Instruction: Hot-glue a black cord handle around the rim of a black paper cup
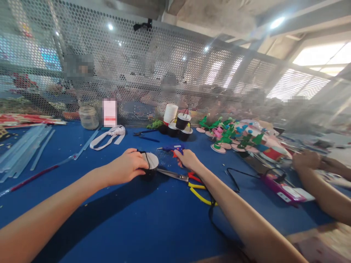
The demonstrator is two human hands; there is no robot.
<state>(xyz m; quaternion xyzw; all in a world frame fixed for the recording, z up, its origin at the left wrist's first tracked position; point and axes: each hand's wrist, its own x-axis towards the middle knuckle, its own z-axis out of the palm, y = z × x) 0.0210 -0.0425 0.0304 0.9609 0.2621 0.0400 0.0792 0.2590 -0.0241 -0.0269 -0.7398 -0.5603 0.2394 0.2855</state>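
Note:
My left hand (130, 167) grips a small black cup (149, 174) with a white top and a thin black handle, low over the blue table (170, 226). In my right hand (188, 159) is a blue hot glue gun (175, 147), its nozzle pointing left above the cup. The fingers of my right hand curl round the grip. Scissors (178, 176) with metal blades and red handles lie between my hands, their tips by the cup. Yellow-handled pliers (200, 193) rest beside my right forearm, their jaws not visible.
Similar cups (183, 121) stand at the back near stacked white cups (170, 114). Green figures (227, 137) crowd the right. A purple power strip (282, 188) with cords lies near a co-worker's hands (307, 159). Glue sticks (24, 146), white ribbon (109, 137) and a jar (89, 117) are left.

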